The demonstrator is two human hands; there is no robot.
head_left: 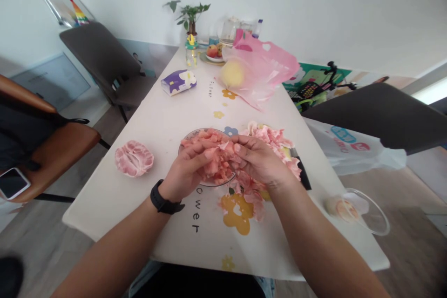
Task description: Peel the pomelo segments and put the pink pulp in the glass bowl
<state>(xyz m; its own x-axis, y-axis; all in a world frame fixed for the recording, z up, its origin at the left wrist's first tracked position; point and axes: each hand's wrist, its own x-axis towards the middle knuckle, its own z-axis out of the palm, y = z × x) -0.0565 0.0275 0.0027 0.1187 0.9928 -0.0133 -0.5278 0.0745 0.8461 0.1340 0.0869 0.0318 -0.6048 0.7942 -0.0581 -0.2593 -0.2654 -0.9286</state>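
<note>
Over a plate point(191, 136) heaped with peeled pink pomelo flesh point(219, 174), both my hands meet around a piece of pomelo point(226, 149). My left hand point(190, 165), with a black watch on the wrist, has its fingers closed on the piece from the left. From the right, my right hand point(260, 158) pinches the same piece between thumb and fingers. A pile of pale pink pomelo membrane point(270, 137) lies beside the plate, partly behind my right hand. To the left, a large chunk of pomelo point(134, 158) rests on the tabletop.
A pink plastic bag point(261, 67) with a yellow round fruit point(232, 73) stands farther back, near a purple tissue pack point(179, 82). Fruit point(212, 51), a glass pot point(230, 30) and a plant point(192, 16) sit at the far end. A clear container point(359, 212) is at right.
</note>
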